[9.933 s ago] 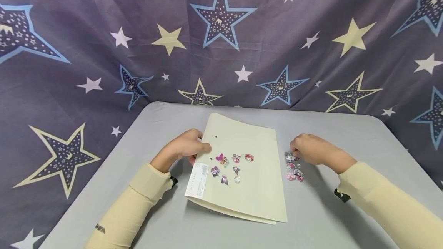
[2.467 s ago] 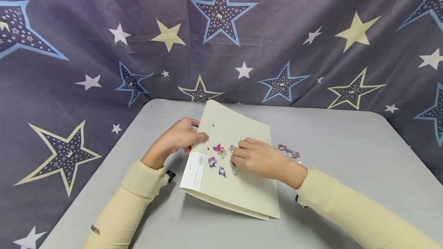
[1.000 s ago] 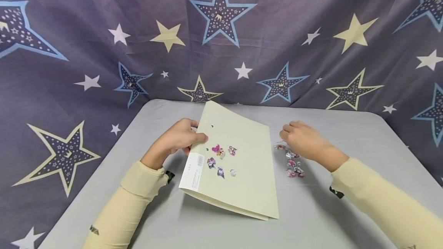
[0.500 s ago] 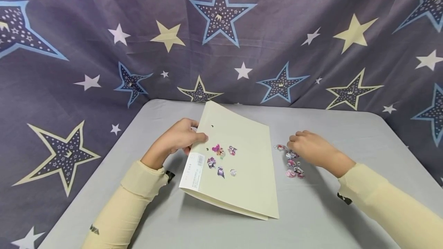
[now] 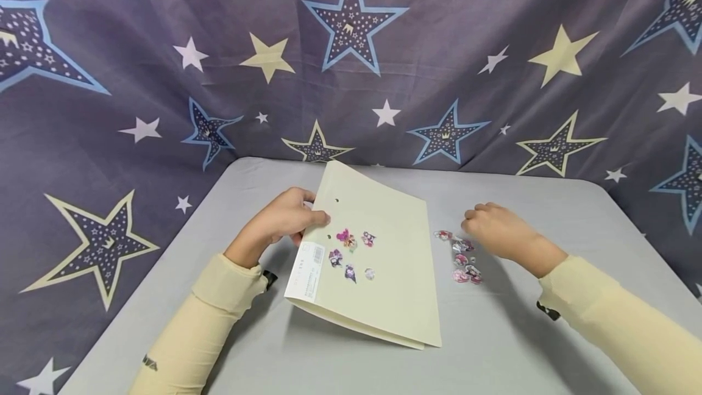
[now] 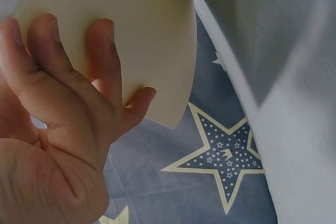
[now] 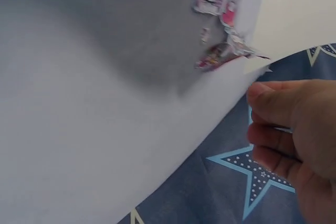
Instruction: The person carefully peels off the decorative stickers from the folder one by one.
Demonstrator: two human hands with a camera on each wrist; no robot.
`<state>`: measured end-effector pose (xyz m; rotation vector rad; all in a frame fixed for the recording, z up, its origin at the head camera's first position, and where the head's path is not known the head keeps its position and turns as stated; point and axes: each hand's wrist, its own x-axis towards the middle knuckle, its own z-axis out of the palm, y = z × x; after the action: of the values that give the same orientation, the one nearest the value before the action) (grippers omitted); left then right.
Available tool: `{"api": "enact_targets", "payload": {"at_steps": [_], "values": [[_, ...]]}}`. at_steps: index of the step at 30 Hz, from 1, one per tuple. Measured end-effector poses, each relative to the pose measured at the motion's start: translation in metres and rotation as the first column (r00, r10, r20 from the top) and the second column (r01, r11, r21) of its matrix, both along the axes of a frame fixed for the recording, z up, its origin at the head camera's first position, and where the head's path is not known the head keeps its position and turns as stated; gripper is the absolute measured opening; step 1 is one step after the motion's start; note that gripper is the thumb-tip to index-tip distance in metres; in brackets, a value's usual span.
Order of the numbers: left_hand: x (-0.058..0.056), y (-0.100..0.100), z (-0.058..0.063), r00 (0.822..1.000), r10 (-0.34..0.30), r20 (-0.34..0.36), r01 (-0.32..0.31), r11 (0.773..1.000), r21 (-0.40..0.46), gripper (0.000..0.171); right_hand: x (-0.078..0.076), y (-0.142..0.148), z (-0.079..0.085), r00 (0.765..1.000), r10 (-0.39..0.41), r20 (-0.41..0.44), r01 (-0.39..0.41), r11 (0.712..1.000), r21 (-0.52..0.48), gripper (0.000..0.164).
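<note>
A cream paper folder (image 5: 395, 242), tilted on the table, bears several small shiny stickers (image 5: 350, 272) with cartoon characters. My left hand (image 5: 290, 215) grips its left edge, thumb on top; the other fingers (image 6: 105, 51) reach beneath, as the left wrist view shows. On the table to the folder's right lies a cluster of pink, red and silvery stickers (image 5: 462, 259). My right hand (image 5: 499, 233) hovers just beyond this cluster with curled fingers. In the right wrist view, thumb and fingertips (image 7: 260, 90) come together with nothing visible between them, apart from the stickers (image 7: 215, 56).
A white barcode label (image 5: 306, 273) wraps the folder's lower left corner. The grey-covered table (image 5: 351, 370) reaches back to a purple curtain (image 5: 247, 108) printed with stars. The folder's near edge stands slightly raised, casting a shadow.
Since the oldest frame, two stickers have left the folder and a red one lies with the table cluster. Lately my right hand has drawn right, off the cluster; the left keeps its grip.
</note>
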<state>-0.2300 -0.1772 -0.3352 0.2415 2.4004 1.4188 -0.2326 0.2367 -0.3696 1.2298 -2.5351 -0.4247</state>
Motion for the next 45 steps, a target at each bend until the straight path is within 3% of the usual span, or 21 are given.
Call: {"api": "enact_targets", "payload": {"at_steps": [5,13,21,30,45], "values": [[0.0,-0.001,0.0,1.0,0.005,0.0,-0.005,1.0,-0.011,0.041,-0.001,-0.011,0.01,0.998,-0.04,-0.047,0.04,0.999,-0.011,0.021],[0.0,-0.002,-0.001,1.0,0.005,0.004,-0.005,1.0,-0.005,0.04,-0.005,-0.044,0.013,0.998,-0.048,-0.04,0.047,0.998,-0.032,0.019],[0.001,0.0,-0.002,1.0,0.01,-0.005,-0.01,1.0,-0.017,0.037,-0.01,-0.084,0.01,0.998,0.04,-0.043,-0.046,0.988,-0.15,0.006],[-0.001,0.001,-0.001,1.0,0.009,-0.009,-0.009,1.0,-0.022,0.036,-0.004,-0.114,0.008,0.992,0.114,-0.054,-0.123,0.971,-0.207,0.011],[-0.001,0.001,0.0,1.0,0.008,-0.005,-0.008,1.0,-0.014,0.039,0.009,-0.138,-0.001,0.979,0.205,-0.009,-0.201,0.946,-0.254,0.019]]}}
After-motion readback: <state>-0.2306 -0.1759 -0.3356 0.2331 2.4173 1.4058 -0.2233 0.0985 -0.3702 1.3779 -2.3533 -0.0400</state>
